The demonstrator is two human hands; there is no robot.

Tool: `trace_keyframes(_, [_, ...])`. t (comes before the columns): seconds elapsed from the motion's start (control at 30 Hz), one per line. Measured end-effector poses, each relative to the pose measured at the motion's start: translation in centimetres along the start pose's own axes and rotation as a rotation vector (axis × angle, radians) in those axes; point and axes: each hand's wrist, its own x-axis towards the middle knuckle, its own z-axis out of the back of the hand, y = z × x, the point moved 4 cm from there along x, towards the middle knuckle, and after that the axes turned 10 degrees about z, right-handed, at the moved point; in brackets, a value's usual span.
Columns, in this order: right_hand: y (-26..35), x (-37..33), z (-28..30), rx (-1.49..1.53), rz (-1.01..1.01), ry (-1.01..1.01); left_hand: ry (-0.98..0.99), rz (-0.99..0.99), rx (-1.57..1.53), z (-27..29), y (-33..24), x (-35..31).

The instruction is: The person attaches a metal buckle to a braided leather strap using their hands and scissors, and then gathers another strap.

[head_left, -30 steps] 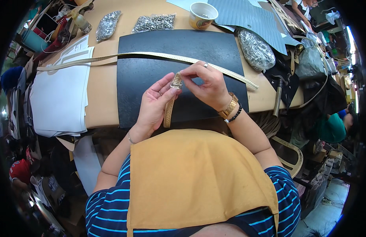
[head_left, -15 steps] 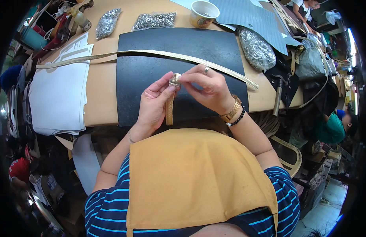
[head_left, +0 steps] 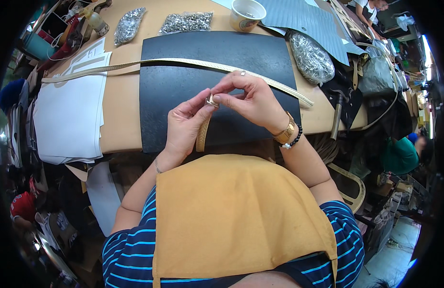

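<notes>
A belt [head_left: 201,136] is pinched at its buckle [head_left: 212,101] by the left hand [head_left: 184,122] and the right hand [head_left: 254,100], above a black mat [head_left: 250,53].

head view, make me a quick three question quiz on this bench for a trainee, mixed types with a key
1. Multiple choice: what lies across the black mat?
a) a hammer
b) a long pale strap
c) a brush

2. True or false: the gold watch is worn on the left wrist.

3. Short answer: what does the left hand hold?

Key:
1. b
2. False: the gold watch is worn on the right.
3. A tan strap with a metal fitting at the fingertips.
</notes>
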Motion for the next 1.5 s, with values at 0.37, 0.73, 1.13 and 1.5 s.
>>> trace_keyframes(0.37, [-0.6,-0.1,-0.8,0.026,-0.035,0.079,-0.094,-0.029,-0.094,0.2,0.0,0.2])
trace_keyframes(0.73, [0.5,0.5,-0.4,-0.365,0.282,-0.007,-0.061,-0.17,0.144,0.4,-1.0,1.5])
trace_keyframes(1.13, [-0.7,1.7,-0.3,-0.207,-0.027,-0.024,-0.132,-0.326,0.405,-0.5,-1.9,0.8])
trace_keyframes(1.5, [-0.1,1.9,-0.3,0.014,0.087,-0.002,0.009,-0.183,0.151,-1.7,-2.9,0.9])
